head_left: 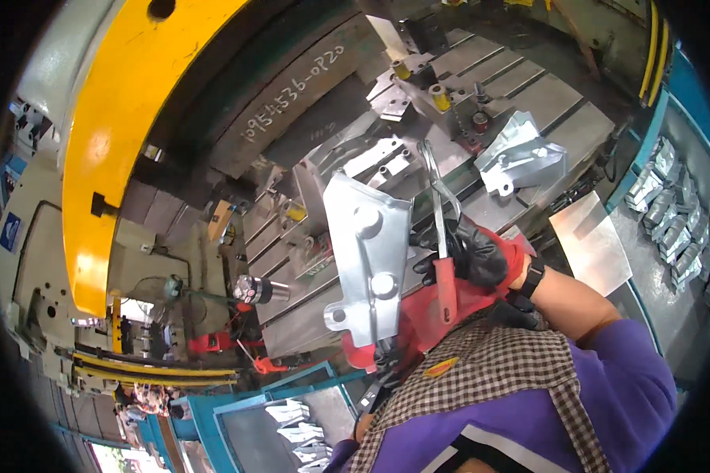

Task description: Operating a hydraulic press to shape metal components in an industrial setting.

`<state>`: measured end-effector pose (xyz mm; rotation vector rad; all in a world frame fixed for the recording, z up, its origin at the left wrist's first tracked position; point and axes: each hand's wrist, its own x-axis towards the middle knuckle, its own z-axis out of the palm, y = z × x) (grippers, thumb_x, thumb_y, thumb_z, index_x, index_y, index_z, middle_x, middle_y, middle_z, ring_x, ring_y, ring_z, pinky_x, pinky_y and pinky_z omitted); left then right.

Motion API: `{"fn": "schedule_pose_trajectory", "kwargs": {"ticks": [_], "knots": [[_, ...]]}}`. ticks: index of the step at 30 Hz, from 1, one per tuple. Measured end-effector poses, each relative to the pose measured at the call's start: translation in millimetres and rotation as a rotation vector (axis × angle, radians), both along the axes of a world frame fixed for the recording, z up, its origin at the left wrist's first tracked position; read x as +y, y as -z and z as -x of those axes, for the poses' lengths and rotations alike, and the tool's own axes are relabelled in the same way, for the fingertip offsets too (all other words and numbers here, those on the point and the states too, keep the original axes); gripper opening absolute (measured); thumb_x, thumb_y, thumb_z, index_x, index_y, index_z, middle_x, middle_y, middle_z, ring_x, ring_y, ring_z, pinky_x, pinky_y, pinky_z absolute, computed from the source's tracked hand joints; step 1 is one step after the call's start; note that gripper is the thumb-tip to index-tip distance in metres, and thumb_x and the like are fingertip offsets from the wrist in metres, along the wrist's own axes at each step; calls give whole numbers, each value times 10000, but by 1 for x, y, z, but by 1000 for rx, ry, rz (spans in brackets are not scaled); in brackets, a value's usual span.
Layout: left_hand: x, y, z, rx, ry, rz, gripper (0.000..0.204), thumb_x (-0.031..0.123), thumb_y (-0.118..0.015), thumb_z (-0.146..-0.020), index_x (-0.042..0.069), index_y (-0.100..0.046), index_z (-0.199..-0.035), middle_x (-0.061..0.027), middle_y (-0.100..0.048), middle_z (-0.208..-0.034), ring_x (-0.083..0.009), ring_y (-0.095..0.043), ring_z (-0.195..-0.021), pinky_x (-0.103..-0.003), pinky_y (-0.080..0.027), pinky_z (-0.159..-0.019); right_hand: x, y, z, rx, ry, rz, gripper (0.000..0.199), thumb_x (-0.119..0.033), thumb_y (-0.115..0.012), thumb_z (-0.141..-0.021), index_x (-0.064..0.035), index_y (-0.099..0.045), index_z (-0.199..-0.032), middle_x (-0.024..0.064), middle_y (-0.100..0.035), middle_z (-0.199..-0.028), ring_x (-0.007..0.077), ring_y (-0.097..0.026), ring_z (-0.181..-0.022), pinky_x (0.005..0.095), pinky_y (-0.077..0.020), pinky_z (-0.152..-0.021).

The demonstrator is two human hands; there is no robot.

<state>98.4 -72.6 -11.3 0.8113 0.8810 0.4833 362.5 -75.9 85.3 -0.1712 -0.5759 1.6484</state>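
Metal bracket (pixel 368 248) seems mid-handling, my left fingers (pixel 384 353) pinching its lower end, right fingers (pixel 475 251) clasping tongs (pixel 446 288), and I judge steadiness comes next

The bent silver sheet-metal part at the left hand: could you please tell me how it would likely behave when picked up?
The bent silver sheet-metal part is probably stiff, since its broad face stands unsagging above the black-gloved left hand. Its thin edges suggest it is fairly light for its size. Its smooth, shiny surface might be slippery.
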Motion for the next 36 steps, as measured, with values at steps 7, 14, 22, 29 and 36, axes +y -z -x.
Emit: {"fn": "schedule_pose_trajectory", "kwargs": {"ticks": [7, 14, 22, 29, 36], "knots": [[-20, 4, 2, 14, -47, 5, 544, 464, -460, -899, -44, -522, -1083, -34, -520, -665, -111, -434, -487, -250, -356, -429, 12, -14, 8, -64, -81, 21, 474, -394, -466, -919, -84, -423, -1275, 75, -556, -1173, 224, -586, -1000, 419, -463, -910], [-46, -3, 20, 2, -48, 9, 554, 474, -452, -899, -42, -520, -1088, -32, -516, -663, -111, -430, -489, -249, -354, -430, 16, -28, 15, -135, -79, -9, 475, -427, -415, -936, -81, -447, -1259, 58, -569, -1150, 197, -588, -990, 382, -475, -888], [-78, -19, 68, -24, -32, 53, 566, 486, -442, -900, -40, -518, -1093, -30, -511, -661, -112, -425, -492, -248, -351, -432, 15, -48, 16, -223, -89, -114, 485, -407, -371, -955, -98, -373, -1329, 57, -542, -1208, 163, -574, -1007, 343, -482, -868], [-21, -38, 38, -124, -70, -8, 576, 497, -434, -901, -38, -517, -1097, -28, -507, -659, -112, -422, -495, -247, -349, -433, 21, -55, 28, -165, -93, -24, 454, -384, -401, -953, -60, -432, -1269, 80, -578, -1147, 225, -592, -998, 381, -485, -881], [4, -41, 33, -194, -39, 1, 587, 508, -426, -901, -36, -515, -1102, -26, -503, -657, -112, -418, -497, -247, -347, -434, 33, -46, 30, -405, 162, -76, 347, -336, -455, -935, -62, -522, -1137, 81, -588, -1098, 215, -560, -1013, 357, -429, -919]]}}
